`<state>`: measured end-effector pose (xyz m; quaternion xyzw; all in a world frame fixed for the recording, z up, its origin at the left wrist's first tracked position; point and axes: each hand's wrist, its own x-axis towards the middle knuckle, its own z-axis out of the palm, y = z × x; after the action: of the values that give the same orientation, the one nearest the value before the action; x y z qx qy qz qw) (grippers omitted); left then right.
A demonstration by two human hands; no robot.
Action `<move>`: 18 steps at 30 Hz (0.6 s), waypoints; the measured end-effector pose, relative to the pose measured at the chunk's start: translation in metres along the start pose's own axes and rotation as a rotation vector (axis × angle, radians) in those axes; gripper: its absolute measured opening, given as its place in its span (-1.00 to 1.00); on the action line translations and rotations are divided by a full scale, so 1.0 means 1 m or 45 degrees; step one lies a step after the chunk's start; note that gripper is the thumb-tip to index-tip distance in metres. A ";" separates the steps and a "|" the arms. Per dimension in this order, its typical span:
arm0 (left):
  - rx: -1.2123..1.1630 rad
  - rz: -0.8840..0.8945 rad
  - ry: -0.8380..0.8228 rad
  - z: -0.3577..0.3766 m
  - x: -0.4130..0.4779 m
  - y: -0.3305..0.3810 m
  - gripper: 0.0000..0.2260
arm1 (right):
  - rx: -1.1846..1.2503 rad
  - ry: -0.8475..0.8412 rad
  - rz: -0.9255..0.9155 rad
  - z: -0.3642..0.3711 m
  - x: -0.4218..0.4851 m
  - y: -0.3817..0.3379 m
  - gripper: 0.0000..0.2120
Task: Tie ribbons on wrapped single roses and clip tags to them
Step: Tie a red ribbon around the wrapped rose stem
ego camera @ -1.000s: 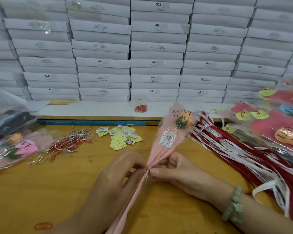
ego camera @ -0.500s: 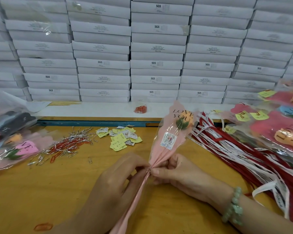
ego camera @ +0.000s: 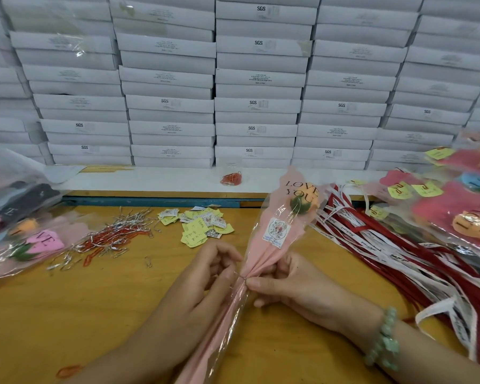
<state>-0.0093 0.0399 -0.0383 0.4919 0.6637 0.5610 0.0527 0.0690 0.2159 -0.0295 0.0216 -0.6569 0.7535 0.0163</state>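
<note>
Head view: the wrapped rose [ego camera: 283, 225] slants across the middle of the tabletop [ego camera: 67, 314], bloom toward the far edge. Left hand [ego camera: 205, 275] and right hand [ego camera: 297, 286] meet at its gathered neck (a thin silver tie [ego camera: 240, 277] shows there), fingers [ego camera: 257, 282] of both pinching the wrap.

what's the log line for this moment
left hand: pinches wrapped rose at gathered neck | right hand: pinches same neck | ribbons: piled at right, none on rose
</note>
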 end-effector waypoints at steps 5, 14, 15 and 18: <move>0.076 0.012 -0.049 -0.008 0.005 -0.004 -0.91 | 0.073 0.022 0.003 -0.002 0.001 0.001 -0.87; 0.497 0.293 0.161 -0.015 0.006 -0.004 -0.87 | 0.074 0.026 0.033 -0.005 0.001 0.002 -0.83; 0.487 0.271 0.201 -0.014 0.005 -0.004 -0.88 | 0.068 0.028 0.033 -0.005 0.000 0.003 -0.82; 0.295 0.079 0.257 -0.006 0.003 -0.004 -0.86 | 0.067 0.054 0.033 -0.005 0.000 0.004 -0.79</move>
<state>-0.0166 0.0383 -0.0376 0.4560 0.7105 0.5286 -0.0886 0.0686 0.2205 -0.0340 -0.0024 -0.6367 0.7709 0.0198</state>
